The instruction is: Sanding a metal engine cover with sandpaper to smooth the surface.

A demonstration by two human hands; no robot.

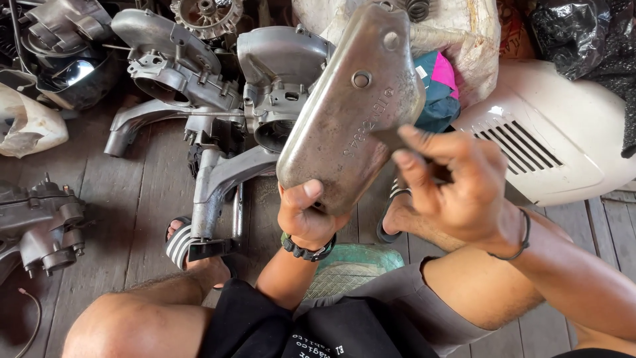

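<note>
Dull grey elongated metal engine cover [351, 106] propped upright, lower end clamped in left hand [306, 219], face exposed; right hand [457, 185] pinches small dark scrap [389, 138] against it, above wooden floor [132, 199].

A floor of worn, dark wooden planks [132, 199] runs under everything, its boards lengthwise away from the hands. Beyond the hands, grey engine casings [179, 66] crowd the boards, with another dusty engine block [40, 225] off to the left. To the right lies a white vented body panel [563, 146], a black plastic sheet [589, 33] bunched behind it. Even daylight falls from above, without hard shadows.
</note>
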